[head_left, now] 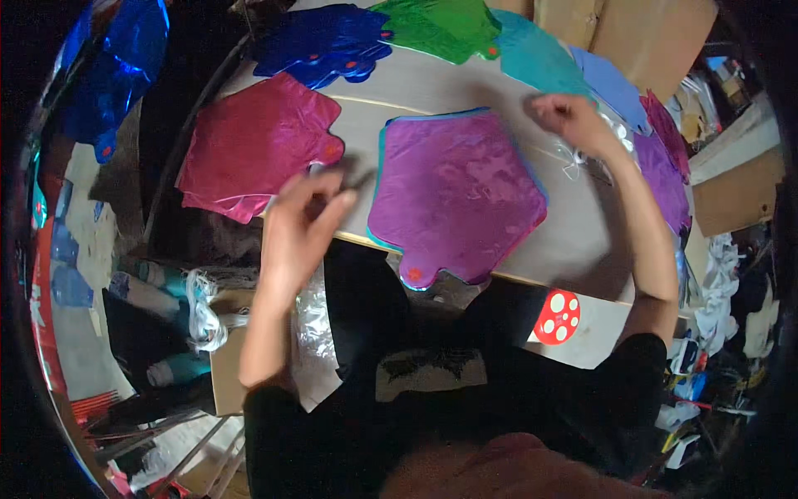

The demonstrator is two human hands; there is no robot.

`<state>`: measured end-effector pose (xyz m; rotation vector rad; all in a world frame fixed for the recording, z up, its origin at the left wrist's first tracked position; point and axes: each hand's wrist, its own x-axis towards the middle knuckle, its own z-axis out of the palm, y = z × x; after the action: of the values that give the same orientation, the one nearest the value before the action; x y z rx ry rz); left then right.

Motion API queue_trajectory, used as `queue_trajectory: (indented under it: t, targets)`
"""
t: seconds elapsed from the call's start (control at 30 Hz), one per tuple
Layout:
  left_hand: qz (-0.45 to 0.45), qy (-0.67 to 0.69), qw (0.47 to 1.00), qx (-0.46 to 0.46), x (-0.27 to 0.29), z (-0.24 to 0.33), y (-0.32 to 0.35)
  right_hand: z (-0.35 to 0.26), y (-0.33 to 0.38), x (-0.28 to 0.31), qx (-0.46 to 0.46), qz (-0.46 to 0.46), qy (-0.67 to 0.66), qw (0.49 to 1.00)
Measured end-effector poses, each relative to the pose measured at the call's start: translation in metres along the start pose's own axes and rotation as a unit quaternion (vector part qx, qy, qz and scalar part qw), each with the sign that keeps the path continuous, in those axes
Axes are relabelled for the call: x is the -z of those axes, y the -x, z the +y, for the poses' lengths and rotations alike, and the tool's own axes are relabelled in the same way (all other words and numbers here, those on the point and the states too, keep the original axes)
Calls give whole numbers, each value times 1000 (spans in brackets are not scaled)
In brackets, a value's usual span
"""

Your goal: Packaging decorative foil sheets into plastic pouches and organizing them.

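A stack of flat purple foil sheets [465,183], shaped like deflated foil balloons, lies at the table's near edge. Teal, blue and red edges peek out beneath its top sheet, and a tab with a red mark points toward me. My left hand [303,216] is between this stack and a pink foil stack [258,145], close to the pink tab. Its thumb and fingers are bent but apart, with nothing visible in them. Over the table's right part hovers my right hand [573,125], fingers loosely bent and slightly blurred, near a teal foil stack [540,54]; I see nothing held.
Dark blue [324,41], green [440,29] and light blue foil stacks [611,87] line the far edge of the pale table [573,241]. More purple foil [662,179] hangs at the right. White string [204,312] sits at lower left; cardboard [740,191] stands at right.
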<state>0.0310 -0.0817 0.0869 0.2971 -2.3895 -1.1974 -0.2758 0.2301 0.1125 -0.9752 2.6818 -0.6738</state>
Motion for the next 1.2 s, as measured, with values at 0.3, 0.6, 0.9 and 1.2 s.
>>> queue_trajectory:
  t: [0.3,0.6,0.9,1.2]
  targets:
    - [-124,-162,922,-329,-148,0,-160,0,18,-75,180,178,145,957]
    - [-128,-162,926,-315,-166,-4,-167,-7,8,-76,157,119,101,975]
    - [-110,-168,929,-310,-167,2,-160,-12,8,-80,136,108,128,977]
    - [-133,-181,928,-298,-161,1,-161,-15,50,-44,126,19,105,986]
